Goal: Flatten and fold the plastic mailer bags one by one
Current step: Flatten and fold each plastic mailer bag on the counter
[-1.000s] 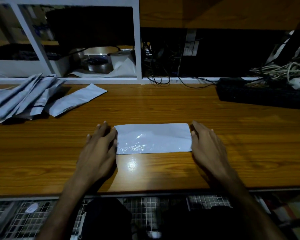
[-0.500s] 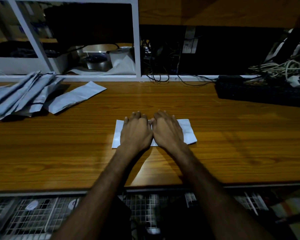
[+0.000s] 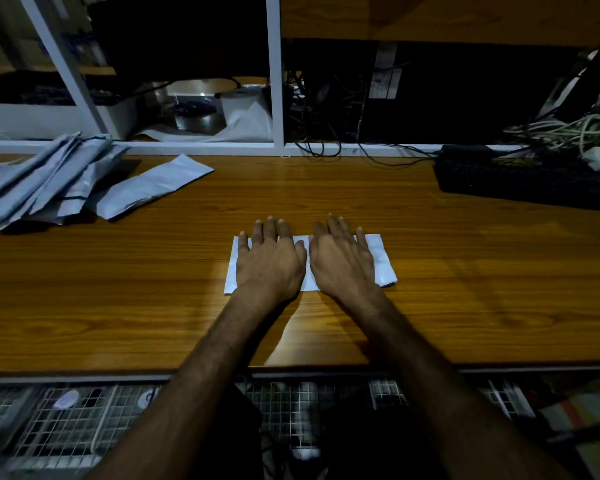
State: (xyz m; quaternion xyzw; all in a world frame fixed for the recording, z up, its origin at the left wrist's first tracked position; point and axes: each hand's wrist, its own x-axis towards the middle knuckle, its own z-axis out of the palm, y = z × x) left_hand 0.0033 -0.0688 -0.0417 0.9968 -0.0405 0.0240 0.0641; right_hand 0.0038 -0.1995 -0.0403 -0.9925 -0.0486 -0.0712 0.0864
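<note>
A folded white plastic mailer bag (image 3: 381, 258) lies flat on the wooden table (image 3: 465, 271), in the middle. My left hand (image 3: 269, 259) presses on its left half with straight, spread fingers. My right hand (image 3: 342, 259) presses palm-down on its right half, close beside the left hand. Most of the bag is hidden under the two hands; only its left edge, right end and a strip between the hands show. At the far left of the table lies a pile of grey mailer bags (image 3: 39, 181), with one bag (image 3: 149, 188) spread out beside it.
A white frame (image 3: 276, 98) runs along the table's back edge, with a plastic roll (image 3: 243, 105) and tangled cables (image 3: 326, 133) behind it. A black keyboard (image 3: 520, 178) sits at the back right. Wire-mesh baskets (image 3: 84, 420) hang below the front edge.
One second ago my hands held the bag's two ends, wide apart. They came together onto the middle of the bag and now lie slightly further apart, fingers spread.
</note>
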